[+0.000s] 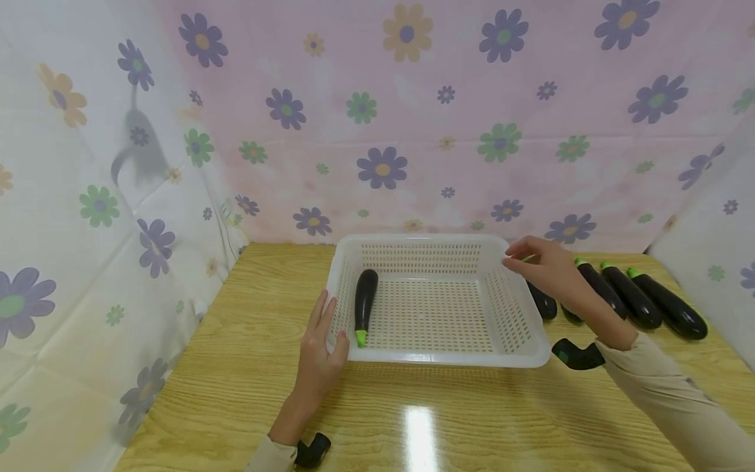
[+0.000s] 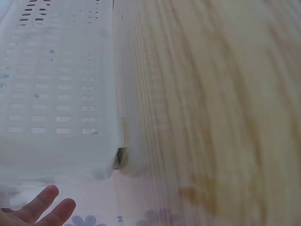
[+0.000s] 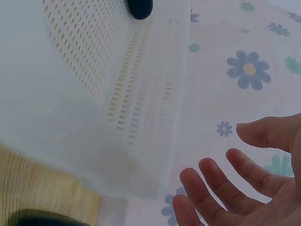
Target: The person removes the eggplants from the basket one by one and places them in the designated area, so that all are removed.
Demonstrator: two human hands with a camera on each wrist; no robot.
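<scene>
A white perforated plastic basket [image 1: 425, 358] sits on the table, with one dark eggplant [image 1: 366, 298] lying along its left side, green stem toward me. My left hand [image 1: 320, 347] rests against the basket's left wall with fingers extended. Over the basket's back right corner is my right hand [image 1: 545, 265]. The right wrist view shows that hand [image 3: 244, 183] with fingers loosely bent, thumb apart, and nothing held. Several more eggplants [image 1: 672, 307] lie on the table right of the basket, some partly hidden by my right forearm and the basket.
The wood-grain table [image 1: 236, 387] extends around the basket. Flower-patterned cloth [image 1: 330, 151] hangs behind and on both sides, close to the table's back edge. Black wrist devices [image 1: 578, 354] project from both forearms.
</scene>
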